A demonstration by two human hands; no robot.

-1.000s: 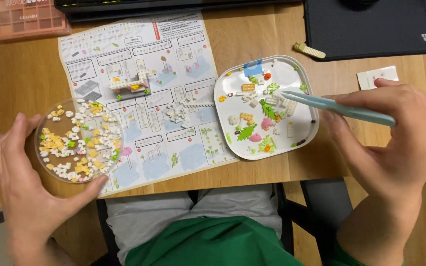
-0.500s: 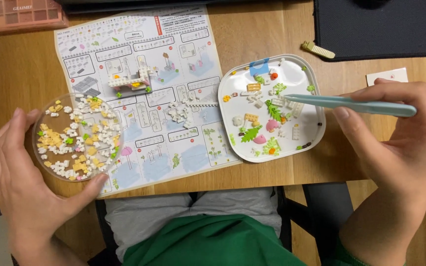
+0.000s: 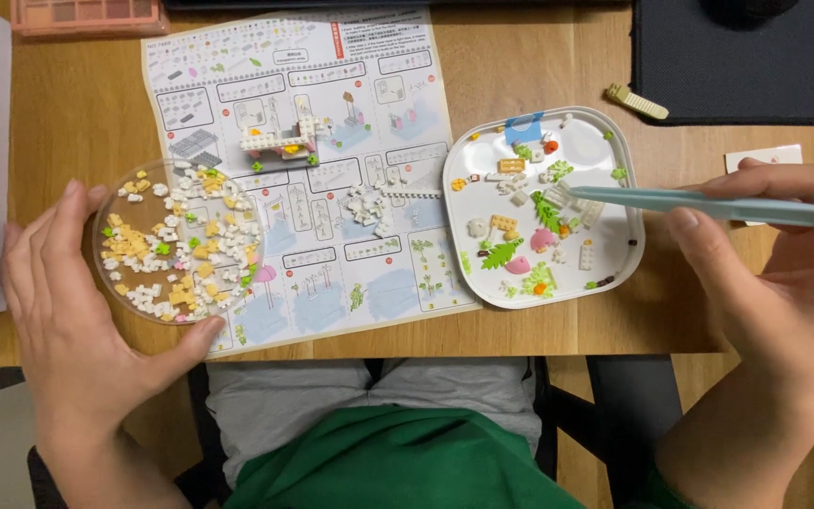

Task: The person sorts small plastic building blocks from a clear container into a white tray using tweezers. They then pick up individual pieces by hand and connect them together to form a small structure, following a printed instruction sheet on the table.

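Note:
My left hand [image 3: 73, 320] cups the near-left rim of a clear round dish [image 3: 110, 283] filled with several tiny white and yellow bricks. In my right hand [image 3: 774, 273] I hold pale blue tweezers [image 3: 699, 205], whose tips reach over a white rounded-square tray [image 3: 614, 273] of small green, pink, orange and white pieces. Between dish and tray lies a printed instruction sheet [image 3: 332, 292]. A small partly built white and pink model [image 3: 280, 141] stands on it, beside a little heap of white bricks [image 3: 369, 203].
A black mat [image 3: 746, 66] covers the back right of the wooden table, with a beige brick-separator tool [image 3: 638, 102] at its edge. A pink box [image 3: 91, 14] sits at the back left. A white card [image 3: 765, 155] lies behind my right hand.
The view has shifted slightly. The tweezers' tips have moved a little right over the tray. My left hand stays at the dish.

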